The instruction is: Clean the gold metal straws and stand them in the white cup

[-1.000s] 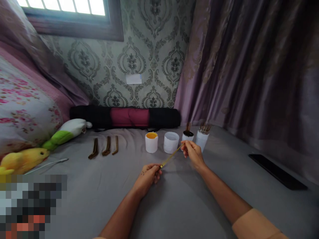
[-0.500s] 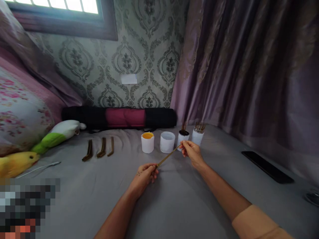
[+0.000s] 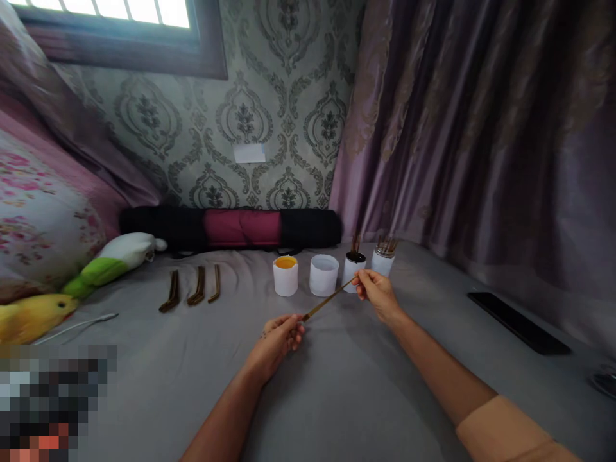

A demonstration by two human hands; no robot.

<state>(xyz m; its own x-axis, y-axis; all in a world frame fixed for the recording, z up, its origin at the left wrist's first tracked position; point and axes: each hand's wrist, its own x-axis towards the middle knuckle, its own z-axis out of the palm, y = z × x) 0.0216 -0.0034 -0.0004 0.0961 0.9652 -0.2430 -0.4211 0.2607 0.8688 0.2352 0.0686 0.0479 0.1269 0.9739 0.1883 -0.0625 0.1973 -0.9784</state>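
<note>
A thin brown stick (image 3: 328, 299) stretches between my two hands above the grey bedsheet (image 3: 337, 385). My left hand (image 3: 278, 339) pinches its near end and my right hand (image 3: 378, 294) pinches its far end; both are closed on it. Just behind stand a row of white cups: one with yellow paint (image 3: 285, 276), a plain one (image 3: 323, 274), one with dark liquid and sticks (image 3: 353, 268), and one holding several sticks (image 3: 383, 258). My right hand is close to the dark cup.
Three small bundles of brown sticks (image 3: 190, 289) lie to the left. A black and maroon roll bag (image 3: 231, 228) lies against the wall. Plush toys (image 3: 96, 273), a white cable (image 3: 77, 323), a floral pillow (image 3: 38, 218) at left; a black phone (image 3: 517, 313) and purple curtain (image 3: 481, 128) at right.
My right hand has shifted slightly to the right with the stick's far end, so the stick looks a little longer between the hands. The view has panned a little since the oldest frame.
</note>
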